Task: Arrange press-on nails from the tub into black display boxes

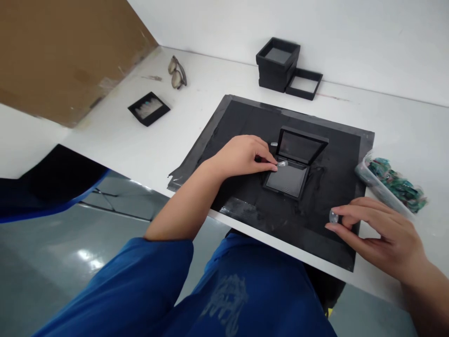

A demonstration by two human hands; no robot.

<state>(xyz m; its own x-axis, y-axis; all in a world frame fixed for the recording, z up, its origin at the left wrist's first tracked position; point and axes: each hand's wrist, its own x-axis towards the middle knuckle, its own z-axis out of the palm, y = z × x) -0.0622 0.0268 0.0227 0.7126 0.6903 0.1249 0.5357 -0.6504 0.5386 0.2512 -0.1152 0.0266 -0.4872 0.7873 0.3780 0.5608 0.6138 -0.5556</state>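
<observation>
An open black display case (287, 180) with clear film inside stands on a black mat, its lid tilted up. My left hand (247, 157) pinches a small clear piece (282, 164), shaped like a false nail, at the left edge of the case's base. Beyond those fingertips, a similar pale piece (274, 144) lies on the mat. My right hand (382, 229) is at the mat's right side, thumb and forefinger closed on another clear oval piece (334, 217) like a false nail. A clear plastic tub (386, 194) of greenish, shiny pieces sits just beyond my right hand.
The black mat (326, 243) is taped to the white table (196, 121). Stacked black cases (278, 65) and a single black frame (304, 84) stand by the wall. Glasses (177, 73) and a filled black case (148, 109) lie at left. A brown board (77, 51) rises at far left.
</observation>
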